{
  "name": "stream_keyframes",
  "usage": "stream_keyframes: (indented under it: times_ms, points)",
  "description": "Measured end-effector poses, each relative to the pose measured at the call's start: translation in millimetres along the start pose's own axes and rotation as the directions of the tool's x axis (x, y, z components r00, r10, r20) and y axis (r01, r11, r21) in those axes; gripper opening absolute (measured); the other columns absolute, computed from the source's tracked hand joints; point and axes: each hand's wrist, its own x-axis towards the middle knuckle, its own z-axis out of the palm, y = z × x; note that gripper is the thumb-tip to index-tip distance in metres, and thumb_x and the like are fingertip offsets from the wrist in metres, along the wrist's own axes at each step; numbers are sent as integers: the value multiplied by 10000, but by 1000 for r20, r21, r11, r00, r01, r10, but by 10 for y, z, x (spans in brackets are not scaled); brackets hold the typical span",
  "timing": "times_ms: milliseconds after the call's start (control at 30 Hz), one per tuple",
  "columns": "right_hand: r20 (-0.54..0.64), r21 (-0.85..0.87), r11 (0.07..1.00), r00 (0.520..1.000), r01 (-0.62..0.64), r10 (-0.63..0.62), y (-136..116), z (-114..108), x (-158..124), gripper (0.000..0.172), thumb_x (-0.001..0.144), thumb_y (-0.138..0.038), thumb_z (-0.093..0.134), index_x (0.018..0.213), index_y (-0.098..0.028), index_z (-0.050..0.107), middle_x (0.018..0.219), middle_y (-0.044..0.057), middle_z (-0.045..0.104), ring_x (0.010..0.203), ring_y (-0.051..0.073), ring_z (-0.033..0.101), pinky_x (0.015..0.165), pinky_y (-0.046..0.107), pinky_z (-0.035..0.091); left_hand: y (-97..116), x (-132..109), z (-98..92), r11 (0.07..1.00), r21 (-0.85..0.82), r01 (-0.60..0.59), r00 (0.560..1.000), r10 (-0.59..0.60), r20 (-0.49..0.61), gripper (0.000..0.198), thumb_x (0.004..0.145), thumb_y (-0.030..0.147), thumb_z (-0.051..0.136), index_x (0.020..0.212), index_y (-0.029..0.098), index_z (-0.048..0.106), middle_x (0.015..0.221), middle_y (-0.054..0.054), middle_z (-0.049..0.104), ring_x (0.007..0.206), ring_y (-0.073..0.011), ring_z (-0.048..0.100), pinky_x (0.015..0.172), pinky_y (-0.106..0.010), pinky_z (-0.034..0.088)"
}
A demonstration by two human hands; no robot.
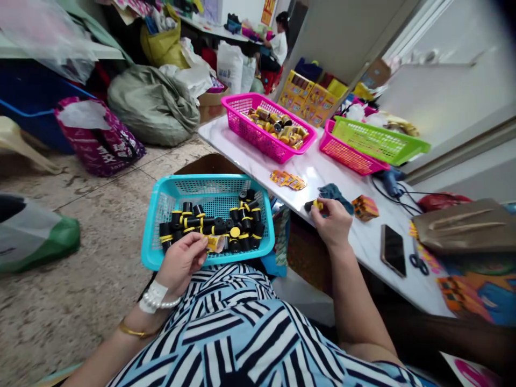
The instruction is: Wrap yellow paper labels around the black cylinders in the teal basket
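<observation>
My left hand (186, 252) pinches a small clear plastic sleeve with yellow print (215, 243) over the near rim of a turquoise basket (150, 231). Inside that basket lie several black cylinders with yellow bands (217, 226). Over the edge of the white table, my right hand (332, 219) is closed on a small black and yellow cylinder (311, 205), gripped between thumb and fingers. A dark teal cloth (336, 194) lies just behind the right hand. Flat orange printed pieces (288, 179) rest on the table to its upper left.
A pink basket (268, 145) of wrapped cylinders stands on the table (258, 173). Behind are a green basket (374, 141) and printed boxes (306, 97). An orange stack (365, 207), a phone (393, 250) and scissors (419, 262) lie rightward. A person (278, 48) sits far back.
</observation>
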Motion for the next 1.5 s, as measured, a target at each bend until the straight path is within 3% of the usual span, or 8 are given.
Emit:
stream_keyframes:
  times_ms: [267, 433, 533, 600, 733, 833, 933, 1500]
  points:
    - [8, -193, 972, 991, 133, -134, 122, 268, -45, 243, 927, -345, 520, 1015, -185, 680, 1009, 110, 738, 915, 231, 672, 831, 330, 504, 48, 22, 7, 1000, -2, -14, 997, 14, -70, 371, 578, 381, 863, 773, 132, 670, 491, 41, 509, 417, -36, 355, 375, -138, 198]
    - [34, -229, 966, 993, 120, -115, 187, 206, -15, 249, 896, -357, 549, 1008, -164, 660, 992, 140, 715, 912, 268, 634, 863, 401, 484, 5, 57, 16, 992, -54, 114, 992, -111, 58, 372, 552, 352, 882, 752, 119, 673, 468, 58, 462, 394, -24, 314, 358, -138, 130]
    - [70, -123, 992, 997, 22, -13, 82, 118, 11, 299, 778, -384, 666, 968, -152, 661, 906, 128, 687, 855, 280, 618, 846, 456, 493, -28, 61, 2, 984, -107, 139, 988, -130, 85, 324, 604, 331, 862, 708, 133, 628, 458, 48, 488, 367, -17, 311, 351, -139, 127]
    - [84, 146, 977, 986, -153, 142, -131, 77, -30, 368, 708, -397, 738, 979, -163, 655, 871, 83, 674, 787, 246, 627, 817, 458, 522, -33, 68, -14, 979, -153, 131, 990, -122, 65, 308, 636, 316, 847, 698, 139, 603, 498, 27, 542, 360, -16, 341, 341, -140, 131]
    - [426, 733, 462, 867, -499, 260, -819, 86, -298, 387, 708, -364, 775, 1042, -220, 644, 907, 23, 673, 812, 193, 664, 803, 423, 585, -44, 98, -42, 962, -232, 141, 989, -126, 77, 258, 677, 267, 828, 725, 128, 616, 605, -17, 632, 385, -18, 405, 324, -132, 145]
    - [666, 713, 183, 736, -677, 126, -1311, 192, -520, 298, 701, -310, 790, 966, -231, 679, 913, 24, 690, 843, 188, 672, 801, 395, 606, -66, 119, -44, 942, -279, 186, 981, -162, 108, 219, 672, 205, 828, 728, 117, 636, 602, -10, 622, 398, -15, 406, 316, -120, 160]
    - [748, 658, 90, 662, -748, 35, -1583, 328, -673, 265, 695, -305, 801, 929, -234, 696, 878, 12, 699, 785, 167, 667, 758, 347, 611, -70, 115, -26, 920, -319, 227, 972, -194, 133, 177, 700, 166, 803, 746, 106, 642, 601, -1, 607, 393, -9, 389, 314, -107, 175]
    - [634, 716, 349, 772, -604, 35, -1704, 375, -905, 242, 738, -257, 789, 946, -220, 670, 998, 43, 759, 900, 178, 715, 851, 339, 590, -95, 74, 35, 902, -383, 199, 980, -183, 79, 145, 779, 179, 748, 774, 99, 627, 621, 6, 596, 364, -2, 385, 304, -109, 185]
